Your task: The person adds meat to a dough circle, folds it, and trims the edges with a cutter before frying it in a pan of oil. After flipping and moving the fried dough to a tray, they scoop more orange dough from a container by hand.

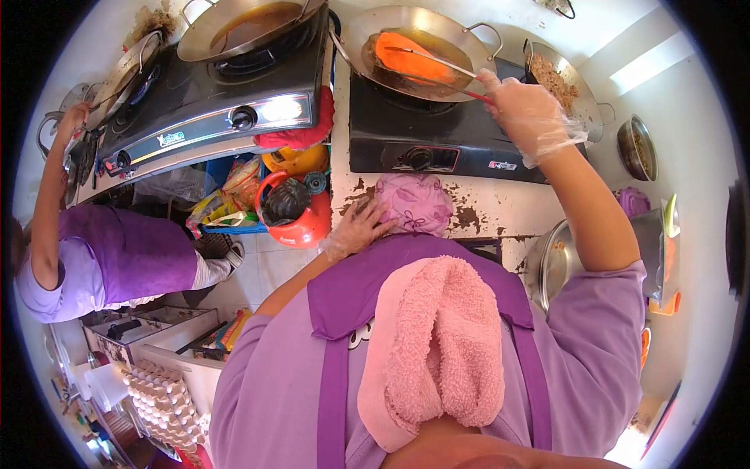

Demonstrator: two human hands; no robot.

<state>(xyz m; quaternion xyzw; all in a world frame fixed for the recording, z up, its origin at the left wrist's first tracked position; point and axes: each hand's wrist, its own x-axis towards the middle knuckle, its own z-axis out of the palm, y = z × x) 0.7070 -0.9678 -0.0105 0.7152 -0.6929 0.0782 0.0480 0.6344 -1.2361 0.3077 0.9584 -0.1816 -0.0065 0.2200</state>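
Red-handled metal tongs (437,59) are in my right hand (525,117), which wears a clear plastic glove. Their tips reach over an orange piece of food (408,56) in a wide pan of oil (461,45) on the black stove (375,133). My left hand (355,228), gloved at least near the wrist, lies with its fingers apart on the counter edge, touching or beside a pink-purple patterned cloth bundle (412,205).
Brown crumbly food fills a pan (553,82) at right, near a metal bowl (637,148). Another stove (211,94) with an oil pan (250,31) stands left. A co-worker (125,254) reaches toward a far-left pan. Egg trays (160,402) are lower left.
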